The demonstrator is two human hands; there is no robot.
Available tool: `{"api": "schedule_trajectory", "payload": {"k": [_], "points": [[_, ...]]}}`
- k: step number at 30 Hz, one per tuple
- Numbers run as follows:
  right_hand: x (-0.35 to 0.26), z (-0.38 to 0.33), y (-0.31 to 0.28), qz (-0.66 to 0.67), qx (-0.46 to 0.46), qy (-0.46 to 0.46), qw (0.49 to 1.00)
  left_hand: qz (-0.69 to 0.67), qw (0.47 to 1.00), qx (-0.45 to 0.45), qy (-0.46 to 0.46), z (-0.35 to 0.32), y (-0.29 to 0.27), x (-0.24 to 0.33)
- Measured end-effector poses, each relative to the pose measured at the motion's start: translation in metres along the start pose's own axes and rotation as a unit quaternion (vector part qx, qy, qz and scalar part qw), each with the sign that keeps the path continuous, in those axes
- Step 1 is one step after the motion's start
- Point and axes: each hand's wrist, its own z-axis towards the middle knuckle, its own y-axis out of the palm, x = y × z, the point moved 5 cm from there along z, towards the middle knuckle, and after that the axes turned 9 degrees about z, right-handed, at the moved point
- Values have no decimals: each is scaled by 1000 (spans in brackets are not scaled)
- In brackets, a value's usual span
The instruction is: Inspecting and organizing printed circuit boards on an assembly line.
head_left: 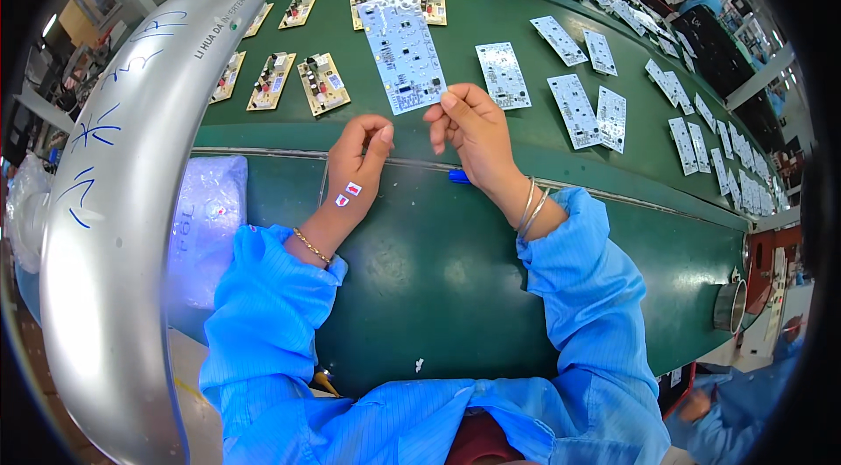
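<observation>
A: Which hand has the white board (404,52)?

B: The right hand (473,128). Its grip is a pinch: thumb and fingertips pressed on the board's lower right corner, holding it up over the green belt (455,23), long side running away from the person, component side facing up.

A: And the left hand (359,158)?

B: Just beside the board's lower edge, a little below it and apart from it. Its fingers are curled in, thumb near the forefinger, and the grip holds nothing I can make out. Two small red-and-white stickers (348,194) sit on the back of that hand, near the wrist.

A: What lies around?

B: More white boards (574,110) lie flat on the belt to the right, in a loose row that runs far off along it. To the left sit tan boards (322,83) carrying upright parts. A small blue object (458,175) rests at the belt's near edge, under the right wrist. The darker green table (429,272) lies below both forearms, and a clear plastic bag (208,211) sits at its left end.
</observation>
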Motion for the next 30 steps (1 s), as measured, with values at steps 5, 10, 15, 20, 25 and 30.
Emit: {"api": "schedule_trajectory", "payload": {"k": [5,10,15,20,25,30], "points": [[-3,-1,-2,-2,14,-9,1000,-58,997,-15,-58,10,10,6],[-11,-3,-3,-7,11,-14,1000,-105,994,-22,-14,17,28,4],[-17,-6,-4,-5,-9,-21,1000,-136,990,-24,-19,21,38,12],[-16,-6,-6,-19,11,-18,1000,-136,990,-25,-17,20,36,10],[-15,-5,-15,-46,33,-41,998,-156,986,-45,-42,18,37,14],[-19,-5,-15,-46,17,-55,997,-197,979,-39,-37,19,38,14]]}}
